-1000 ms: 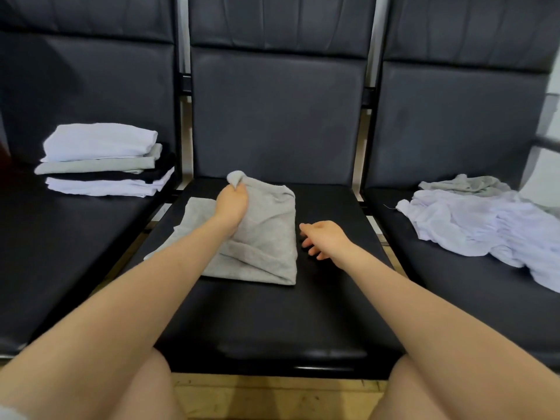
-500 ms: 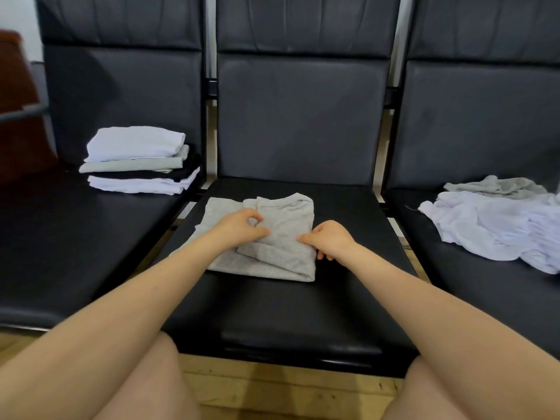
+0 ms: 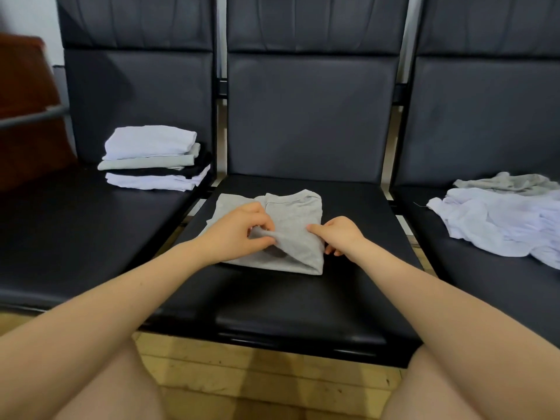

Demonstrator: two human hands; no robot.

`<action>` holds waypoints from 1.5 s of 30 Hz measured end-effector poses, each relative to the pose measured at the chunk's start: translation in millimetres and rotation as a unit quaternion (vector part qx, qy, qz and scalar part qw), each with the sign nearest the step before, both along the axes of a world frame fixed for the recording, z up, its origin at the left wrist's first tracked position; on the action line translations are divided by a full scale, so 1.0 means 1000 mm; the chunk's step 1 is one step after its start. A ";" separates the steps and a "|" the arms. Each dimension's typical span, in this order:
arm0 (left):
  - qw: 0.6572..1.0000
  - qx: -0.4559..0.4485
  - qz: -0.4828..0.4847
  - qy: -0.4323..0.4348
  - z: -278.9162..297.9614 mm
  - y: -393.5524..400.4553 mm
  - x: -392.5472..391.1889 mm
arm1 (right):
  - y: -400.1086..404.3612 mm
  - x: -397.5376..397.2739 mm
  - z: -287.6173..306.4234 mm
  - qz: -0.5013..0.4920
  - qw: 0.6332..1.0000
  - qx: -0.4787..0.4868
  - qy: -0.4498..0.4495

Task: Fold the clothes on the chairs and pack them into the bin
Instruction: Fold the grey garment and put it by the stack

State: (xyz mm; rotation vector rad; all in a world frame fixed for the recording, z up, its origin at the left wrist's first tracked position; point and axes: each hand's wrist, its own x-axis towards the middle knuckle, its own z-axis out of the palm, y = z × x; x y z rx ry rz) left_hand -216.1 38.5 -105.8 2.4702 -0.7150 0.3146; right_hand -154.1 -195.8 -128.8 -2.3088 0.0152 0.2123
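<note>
At far left a reddish-brown wooden panel [image 3: 27, 116] stood beside the row of seats. On the left black padded chair [image 3: 75, 231] sat a neat stack of folded white, grey and black clothes [image 3: 154, 159], near the seat's back right corner. On the middle black padded chair [image 3: 303, 298] lay the partly folded light grey cotton shirt [image 3: 291, 213]. The left hand [image 3: 239, 234] rested on the shirt's left half, its grip pinching a raised fold of the grey cloth between thumb and curled fingers. The right hand [image 3: 339, 234] lay at the shirt's right edge, its fingers curled down against the fabric; whether they pinched it could not be told. On the right black padded chair [image 3: 485, 286] lay a loose heap of unfolded white and grey clothes [image 3: 500, 219]. Pale wooden floorboards [image 3: 257, 377] showed below the seats.
</note>
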 end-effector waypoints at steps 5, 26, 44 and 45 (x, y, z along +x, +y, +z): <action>0.982 0.177 -0.009 0.070 -0.019 0.007 -0.003 | 0.011 -0.004 0.003 0.004 0.995 -0.094 -0.007; 0.929 -0.230 0.216 0.194 -0.019 -0.041 0.054 | -0.019 -0.012 0.069 -0.148 0.969 0.194 0.029; 0.926 -0.184 0.288 0.158 -0.024 -0.012 0.065 | 0.015 -0.005 0.012 -0.069 0.996 -0.003 0.056; 0.934 -0.131 0.297 0.152 -0.028 -0.007 0.065 | 0.020 -0.007 0.012 -0.051 0.998 -0.035 0.033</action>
